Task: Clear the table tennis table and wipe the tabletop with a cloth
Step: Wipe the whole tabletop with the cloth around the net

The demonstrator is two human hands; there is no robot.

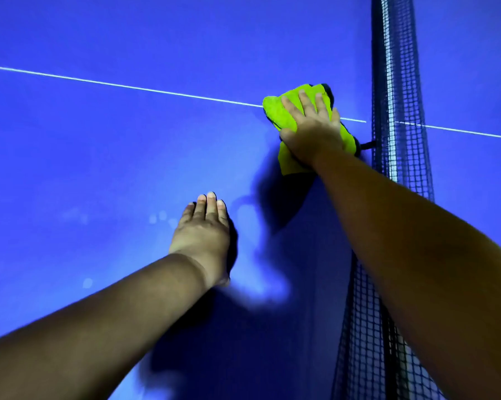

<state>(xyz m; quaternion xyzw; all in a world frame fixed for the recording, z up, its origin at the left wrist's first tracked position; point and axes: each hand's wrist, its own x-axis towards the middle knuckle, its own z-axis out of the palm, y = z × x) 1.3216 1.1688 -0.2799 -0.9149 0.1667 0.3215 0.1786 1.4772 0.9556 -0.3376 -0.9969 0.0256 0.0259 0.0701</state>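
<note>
Head view shows the right hand (pixel 312 131), fingers straight, pressing the green cloth (pixel 275 111) just beside the net (pixel 393 111), while the left hand (pixel 203 235) lies flat on the surface (pixel 99 154), so the room to wipe is likely leftward.

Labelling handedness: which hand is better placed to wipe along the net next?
Right. The right hand presses flat on the green cloth beside the net; the left hand rests bare on the tabletop, farther from the net, holding nothing.
</note>
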